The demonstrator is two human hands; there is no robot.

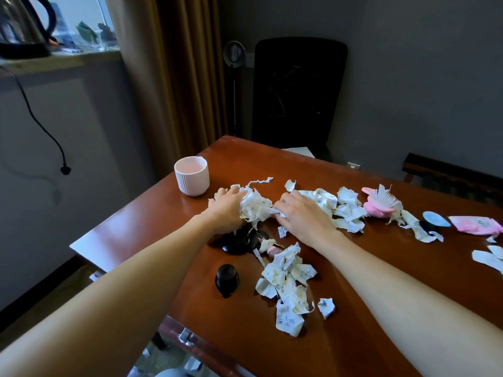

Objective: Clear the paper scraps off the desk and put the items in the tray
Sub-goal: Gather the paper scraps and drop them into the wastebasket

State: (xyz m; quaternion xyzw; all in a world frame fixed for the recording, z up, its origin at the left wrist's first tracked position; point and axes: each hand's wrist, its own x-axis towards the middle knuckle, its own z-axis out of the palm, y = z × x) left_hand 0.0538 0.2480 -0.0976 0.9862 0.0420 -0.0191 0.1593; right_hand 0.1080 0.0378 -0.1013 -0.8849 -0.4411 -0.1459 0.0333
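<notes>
While both hands press in on one wad of scraps (255, 206) near the middle of the worktop (353, 308), the job looks barely begun. The left hand (227, 209) cups the wad from nine o'clock, its fingers curled round the paper; the right hand (302, 213) closes on it from three o'clock, fingers bent down over the paper and gripping its edge.

Plenty of paper is still loose. A second heap (288, 287) lies toward six o'clock, between the forearms, with one stray piece (326, 307) just beside it. More scraps (345, 208) trail off to three o'clock, some touching a pink brush (381, 202), and a few (490, 257) lie at the right edge.

None of the items seems to be put away. A black cap (227, 278) stands at seven o'clock from the wad, a set of keys (245, 240) lies under the left wrist, a blue lid (435, 220) and a pink packet (475, 224) lie far out at three o'clock, and a white cup (192, 175) stands at ten o'clock. I see no tray anywhere in view, so I judge nearly everything remains to be done: gathering the paper first, then the items.
</notes>
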